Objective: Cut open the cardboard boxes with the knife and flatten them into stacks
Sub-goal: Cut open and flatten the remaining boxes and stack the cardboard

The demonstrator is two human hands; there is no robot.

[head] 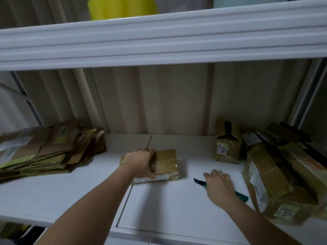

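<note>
1. A small taped cardboard box (164, 162) lies flat on the white shelf (177, 200), roughly mid-shelf; every place below is given from this box.
2. The left hand (141, 162) grips the box's left end, its fingers curled over the far edge and its thumb round the near edge.
3. Right of the box and a little nearer the camera, the right hand (219, 185) lies over a green-handled knife (221, 189) resting on the shelf. The dark blade tip pointing toward the box. The fingers look spread and fairly straight on top of the handle, though motion blur leaves it unclear whether they have closed around it.
4. Far left of the box sits a stack of flattened boxes (40, 152).
5. To the box's right, beyond the knife, an upright box with a "4292" label (227, 144) stands near the back wall.
6. Further right of that lies a heap of uncut boxes (279, 174).
</note>
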